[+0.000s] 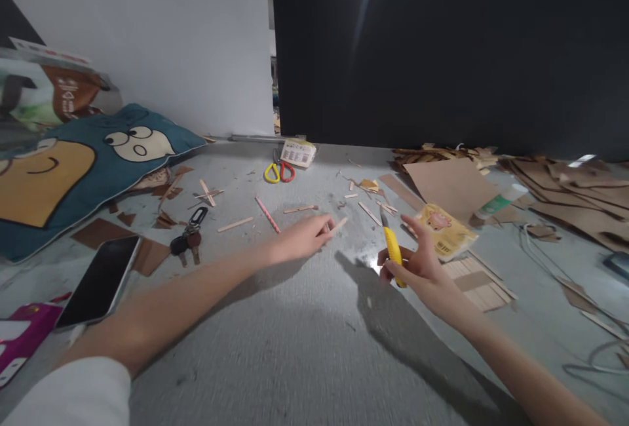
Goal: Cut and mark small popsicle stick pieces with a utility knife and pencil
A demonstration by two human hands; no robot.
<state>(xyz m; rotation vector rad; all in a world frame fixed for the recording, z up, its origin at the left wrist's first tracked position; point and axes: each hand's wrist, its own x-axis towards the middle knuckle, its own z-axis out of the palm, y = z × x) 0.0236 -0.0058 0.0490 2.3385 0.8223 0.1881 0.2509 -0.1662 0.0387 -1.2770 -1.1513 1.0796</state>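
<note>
Pinched in my left hand [308,237] is a short wooden craft stick [339,227], its free end pointing right, low over the grey table [295,360]. My right hand [417,262] is closed around a yellow utility knife [393,249], blade up and away from me, index finger stretched out. Beyond the hands lie a pink striped pencil-like stick [268,215], another craft stick [234,224] and several small cut wood pieces [369,213]. A yellow packet [447,231] and a row of craft sticks [479,282] are just right of my right hand.
At left are a blue cartoon cushion [132,144], a phone [101,282], keys [187,242] and a magenta case [34,337]. Scissors [279,172] lie far back. Cardboard sheets [449,183], a glue bottle [501,202] and cables [550,265] occupy the right. A dark panel [442,46] stands behind.
</note>
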